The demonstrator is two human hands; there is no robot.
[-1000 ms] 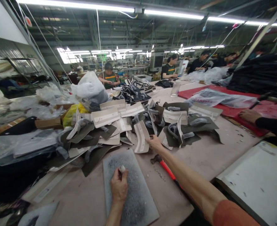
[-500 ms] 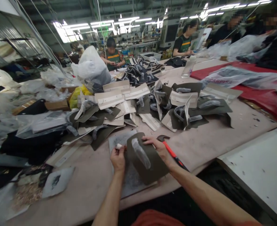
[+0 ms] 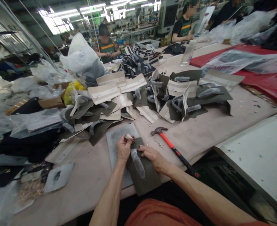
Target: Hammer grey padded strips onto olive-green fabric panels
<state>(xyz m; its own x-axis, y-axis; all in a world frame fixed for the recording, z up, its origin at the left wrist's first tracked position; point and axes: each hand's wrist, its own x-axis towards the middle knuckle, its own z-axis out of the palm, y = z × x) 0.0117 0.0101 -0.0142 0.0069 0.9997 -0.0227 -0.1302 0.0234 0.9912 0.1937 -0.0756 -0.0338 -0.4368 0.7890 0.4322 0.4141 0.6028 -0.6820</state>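
A dark olive panel point(image 3: 144, 175) with a plastic-wrapped handle point(image 3: 138, 164) lies in front of me, partly over a grey speckled board point(image 3: 112, 138). My left hand point(image 3: 124, 147) is closed at the panel's upper left corner. A small white piece shows at its fingertips; whether it is a wrap on a finger or something pinched I cannot tell. My right hand point(image 3: 153, 157) grips the panel's upper right edge, fingers on top and thumb hidden. To the right rests a claw hammer point(image 3: 170, 144) with a red and black handle, beside small scattered metal bits point(image 3: 159, 144).
Beyond my hands spreads a pile of similar panels point(image 3: 129, 97), some pale side up. Plastic bags point(image 3: 81, 56) and a cardboard box point(image 3: 51, 103) crowd the left. A clear bottle point(image 3: 187, 53) stands near red material point(image 3: 258, 91). Several people work across the table.
The panel has come down and turned flatter over the board. My left hand has moved right to its upper corner. My view has tilted down, showing the whole hammer.
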